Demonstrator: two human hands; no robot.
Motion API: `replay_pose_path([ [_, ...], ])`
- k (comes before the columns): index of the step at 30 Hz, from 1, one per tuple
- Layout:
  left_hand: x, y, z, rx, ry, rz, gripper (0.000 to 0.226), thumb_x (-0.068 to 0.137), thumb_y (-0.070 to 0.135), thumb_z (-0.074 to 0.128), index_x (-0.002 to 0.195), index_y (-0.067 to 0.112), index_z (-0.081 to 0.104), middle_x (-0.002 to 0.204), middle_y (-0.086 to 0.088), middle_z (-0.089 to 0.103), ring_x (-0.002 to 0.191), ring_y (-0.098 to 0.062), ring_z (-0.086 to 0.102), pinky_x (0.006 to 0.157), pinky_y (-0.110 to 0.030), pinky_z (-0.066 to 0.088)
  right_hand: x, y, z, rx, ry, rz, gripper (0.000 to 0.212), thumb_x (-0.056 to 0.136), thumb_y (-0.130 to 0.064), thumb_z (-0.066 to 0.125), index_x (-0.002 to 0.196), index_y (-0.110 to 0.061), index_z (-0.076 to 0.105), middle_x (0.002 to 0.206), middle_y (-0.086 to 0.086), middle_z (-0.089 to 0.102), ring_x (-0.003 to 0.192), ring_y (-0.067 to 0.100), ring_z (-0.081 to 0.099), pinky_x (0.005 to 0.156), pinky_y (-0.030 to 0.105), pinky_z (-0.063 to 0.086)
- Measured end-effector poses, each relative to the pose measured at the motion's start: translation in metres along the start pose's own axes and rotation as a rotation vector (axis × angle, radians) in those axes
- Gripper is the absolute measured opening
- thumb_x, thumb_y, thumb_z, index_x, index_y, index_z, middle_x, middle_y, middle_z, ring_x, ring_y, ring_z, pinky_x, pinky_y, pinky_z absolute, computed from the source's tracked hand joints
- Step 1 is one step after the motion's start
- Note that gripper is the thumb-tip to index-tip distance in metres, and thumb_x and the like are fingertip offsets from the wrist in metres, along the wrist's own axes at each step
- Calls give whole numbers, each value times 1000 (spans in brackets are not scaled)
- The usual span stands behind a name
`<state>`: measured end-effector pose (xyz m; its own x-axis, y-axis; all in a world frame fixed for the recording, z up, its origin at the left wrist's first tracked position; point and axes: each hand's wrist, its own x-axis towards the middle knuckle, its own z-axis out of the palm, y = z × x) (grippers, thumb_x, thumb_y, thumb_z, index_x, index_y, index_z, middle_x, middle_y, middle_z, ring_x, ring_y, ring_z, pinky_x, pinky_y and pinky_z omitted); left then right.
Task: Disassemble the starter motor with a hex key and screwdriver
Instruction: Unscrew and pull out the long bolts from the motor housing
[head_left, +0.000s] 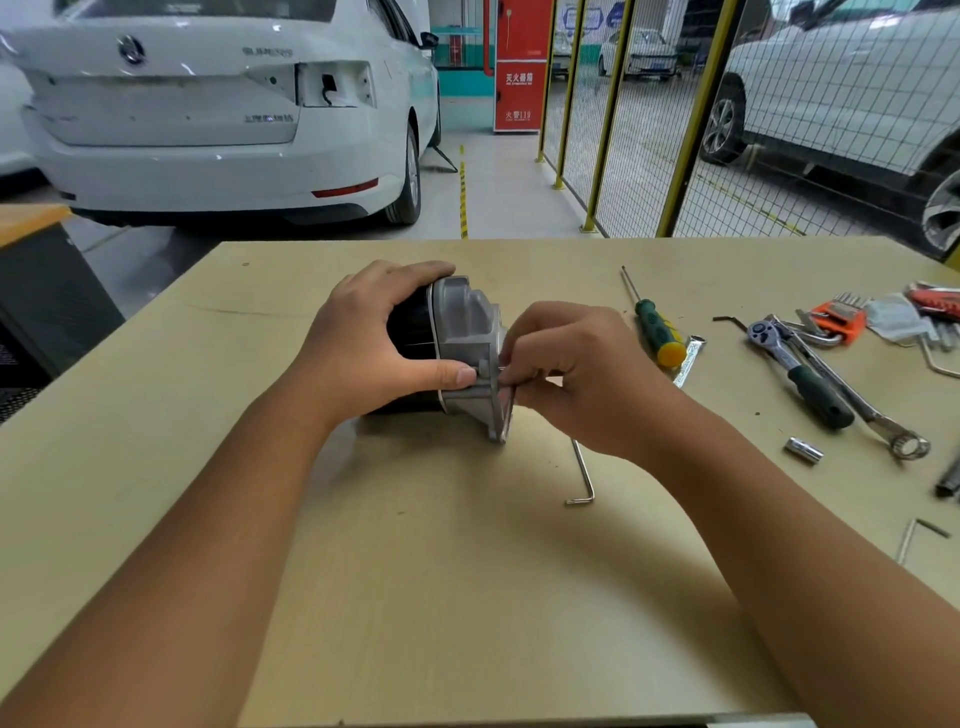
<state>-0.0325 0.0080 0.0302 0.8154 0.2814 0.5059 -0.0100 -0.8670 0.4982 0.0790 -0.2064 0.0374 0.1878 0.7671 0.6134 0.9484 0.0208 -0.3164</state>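
The bench (415, 571) is a broad slab of pale, matt wood-grain board, a flat base for the work. Near its middle the starter motor (457, 338) lies on its side: a ribbed black cylindrical body capped by a cast grey aluminium end housing with a projecting ear, turned toward the right so its fasteners face the working hand. The left hand (374, 343) wraps the black body, thumb pressed on the housing edge, probably to stop it rolling. The right hand (566, 369) pinches something small at the housing's flange, likely a bolt being drawn out by the fingertips, though the part itself is too hidden to name. To the right lies the screwdriver (655, 327), green handle with a yellow cap, thin steel shaft. Just beside the right forearm a bright L-shaped hex key (583, 475) rests within reach, seemingly set down for finger work.
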Motion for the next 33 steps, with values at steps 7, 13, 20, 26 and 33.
replay_pose_path([
  [7,0,-2,0,3,1,2,101,52,77,77,144,43,55,124,13,58,119,-18,56,104,-47,49,1,3,10,214,150,282,10,83,-9,81,80,-6,72,67,4,68,60,22,67,58,45,57],
  [13,0,-1,0,5,0,5,101,53,78,77,145,43,54,126,11,58,119,-18,56,103,-48,49,-1,5,17,326,122,388,10,91,-12,74,85,-11,66,61,6,66,48,18,68,46,40,59],
  [20,1,-1,0,0,-9,-1,102,53,79,77,145,43,54,127,11,59,122,-18,55,105,-49,48,-2,3,18,364,136,371,13,91,-14,74,83,-8,65,58,14,62,44,27,62,40,45,54],
  [26,0,0,0,-15,-11,-2,101,52,77,78,144,42,55,127,10,60,121,-20,57,105,-49,48,-7,5,8,372,32,297,15,84,-12,82,81,-4,70,62,7,67,51,26,67,47,50,53],
  [33,-1,0,-1,-17,-18,-4,101,52,76,78,144,42,54,128,11,59,121,-19,56,105,-49,49,-4,7,7,264,107,295,14,89,-13,77,86,1,73,68,10,70,59,21,69,58,47,58],
])
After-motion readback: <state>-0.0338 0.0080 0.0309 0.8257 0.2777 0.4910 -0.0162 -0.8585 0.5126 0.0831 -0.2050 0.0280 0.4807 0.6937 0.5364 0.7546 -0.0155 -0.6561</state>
